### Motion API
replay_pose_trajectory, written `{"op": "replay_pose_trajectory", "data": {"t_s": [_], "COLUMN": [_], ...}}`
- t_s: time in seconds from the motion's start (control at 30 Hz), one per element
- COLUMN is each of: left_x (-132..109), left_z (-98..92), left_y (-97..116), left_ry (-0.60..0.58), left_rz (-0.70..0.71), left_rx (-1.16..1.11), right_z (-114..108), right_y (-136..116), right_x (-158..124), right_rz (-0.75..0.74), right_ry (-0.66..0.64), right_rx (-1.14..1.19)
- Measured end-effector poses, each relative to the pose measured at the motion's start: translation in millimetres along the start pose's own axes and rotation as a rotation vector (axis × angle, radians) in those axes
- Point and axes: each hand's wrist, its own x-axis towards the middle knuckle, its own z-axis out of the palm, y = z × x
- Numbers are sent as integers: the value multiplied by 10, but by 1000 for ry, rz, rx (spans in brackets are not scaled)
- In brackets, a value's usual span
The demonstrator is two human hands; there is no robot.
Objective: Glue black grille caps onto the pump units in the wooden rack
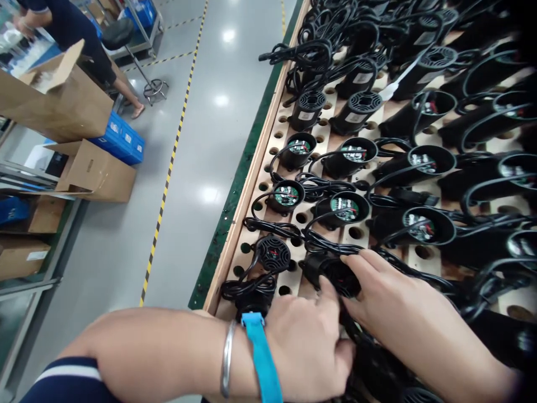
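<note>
A wooden rack with round holes holds several black cylindrical devices with coiled black cords. Some show green circuit boards in their open ends; others have grilled caps. My left hand, with a silver bangle and a blue strap at the wrist, is curled around a black device at the rack's near edge, thumb against its rim. My right hand grips the same device from the right, fingers over its top and cord.
A grey floor with a yellow-black striped line runs to the left of the rack. Cardboard boxes and blue crates sit on the left. Another person stands near a stool at the far left.
</note>
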Motion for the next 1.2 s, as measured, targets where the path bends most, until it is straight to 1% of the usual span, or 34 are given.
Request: {"op": "replay_pose_trajectory", "data": {"t_s": [0.07, 0.1, 0.2, 0.3, 0.4, 0.47, 0.57, 0.63, 0.67, 0.77, 0.87, 0.97, 1.1, 1.2], "left_x": [13, 20, 36, 35, 20, 4, -25, -40, -44, -42, -26, -17, -19, -5], "left_z": [28, 36, 33, 35, 94, 158, 252, 300, 317, 345, 328, 267, 147, 120], "left_y": [27, 38, 47, 19, -18, -33, -34, -30, -29, -38, -51, -44, -16, -13], "left_ry": [-51, -57, -27, 20, 147, 271, 449, 515, 529, 522, 462, 412, 321, 307], "left_rz": [38, 54, 94, 131, 166, 182, 221, 220, 209, 190, 181, 171, 225, 250], "left_rx": [76, 102, 144, 195, 262, 339, 493, 573, 597, 615, 562, 531, 551, 573], "right_z": [19, 16, -22, -65, -87, -93, -98, -100, -101, -112, -142, -178, -206, -210], "right_y": [26, 34, 42, 42, 49, 55, 58, 56, 55, 56, 55, 45, 30, 35], "right_x": [-13, -14, -1, 23, 45, 55, 60, 60, 59, 62, 72, 81, 88, 98], "right_rz": [-26, -36, -80, -134, -166, -176, -178, -173, -173, -189, -213, -247, -274, -316], "right_ry": [37, 64, 186, 225, 233, 235, 201, 179, 172, 184, 204, 181, 190, 216], "right_rx": [-6, -7, 2, -20, -39, -42, -33, -23, -15, 5, -9, -36, -75, -105]}}
